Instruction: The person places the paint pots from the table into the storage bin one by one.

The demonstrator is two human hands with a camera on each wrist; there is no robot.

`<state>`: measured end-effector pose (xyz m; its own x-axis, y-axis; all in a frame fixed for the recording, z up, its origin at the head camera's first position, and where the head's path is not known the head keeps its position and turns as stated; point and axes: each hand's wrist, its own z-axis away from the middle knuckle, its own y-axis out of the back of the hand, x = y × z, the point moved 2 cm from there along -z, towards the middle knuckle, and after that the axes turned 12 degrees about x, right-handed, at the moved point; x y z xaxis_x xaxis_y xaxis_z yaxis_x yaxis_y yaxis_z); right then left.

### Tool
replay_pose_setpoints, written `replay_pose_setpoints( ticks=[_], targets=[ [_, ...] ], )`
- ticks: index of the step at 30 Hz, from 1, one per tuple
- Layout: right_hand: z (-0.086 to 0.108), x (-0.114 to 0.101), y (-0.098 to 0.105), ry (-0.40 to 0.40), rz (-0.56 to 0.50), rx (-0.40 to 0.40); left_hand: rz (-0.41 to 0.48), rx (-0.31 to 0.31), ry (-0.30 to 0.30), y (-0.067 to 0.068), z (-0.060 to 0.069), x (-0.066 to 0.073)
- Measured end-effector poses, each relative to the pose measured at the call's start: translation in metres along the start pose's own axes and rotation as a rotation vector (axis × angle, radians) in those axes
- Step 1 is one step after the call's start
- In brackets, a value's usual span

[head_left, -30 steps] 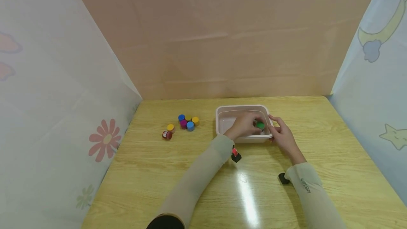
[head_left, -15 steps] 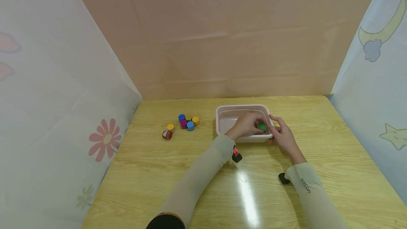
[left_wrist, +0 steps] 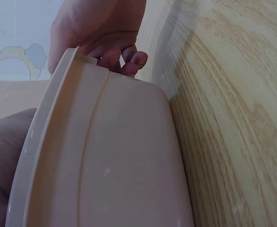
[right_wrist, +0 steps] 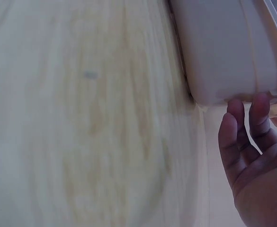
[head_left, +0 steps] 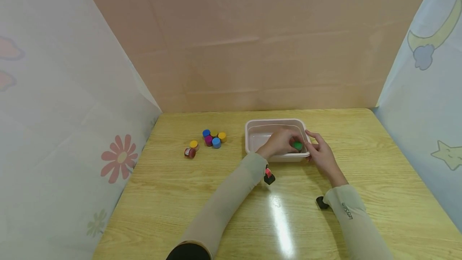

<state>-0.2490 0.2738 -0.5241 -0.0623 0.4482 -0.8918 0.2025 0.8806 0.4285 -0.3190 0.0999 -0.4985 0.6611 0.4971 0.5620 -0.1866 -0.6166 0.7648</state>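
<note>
A pale pink plastic bin stands on the table. My left hand reaches over its front rim, fingers at a small jar with a green lid inside the right end. The thumb and fingers pinch around that jar, though most of its body is hidden. At the bin's right end my right hand grips the rim. In the right wrist view, curled fingers of the right hand lie under the rim of the bin. The left wrist view shows the bin's side close up.
Left of the bin, several small jars with coloured lids cluster on the table, among them a light blue one and a purple one. A yellow-lidded jar stands nearer, beside a dark red jar on its side.
The green-lidded jar has shifted slightly right and toward me inside the bin, with the left hand following. My right hand stays on the rim.
</note>
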Motion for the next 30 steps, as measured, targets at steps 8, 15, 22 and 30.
replay_pose_setpoints(
  ticks=[8,15,22,30],
  targets=[
    [0.0008,-0.005,0.0012,-0.003,0.022,0.003,0.021,-0.029,-0.04,0.0009,-0.0006,0.0006],
    [-0.0003,0.0011,0.0007,0.005,0.024,0.006,0.009,-0.051,-0.038,-0.0017,-0.0019,-0.0009],
    [0.0005,-0.0001,0.0009,-0.003,0.018,0.004,-0.041,-0.082,-0.028,-0.0034,-0.003,0.0],
    [0.0006,-0.0012,0.0017,0.003,0.007,0.0,-0.099,-0.115,-0.034,-0.0026,-0.003,0.0016]
  ],
)
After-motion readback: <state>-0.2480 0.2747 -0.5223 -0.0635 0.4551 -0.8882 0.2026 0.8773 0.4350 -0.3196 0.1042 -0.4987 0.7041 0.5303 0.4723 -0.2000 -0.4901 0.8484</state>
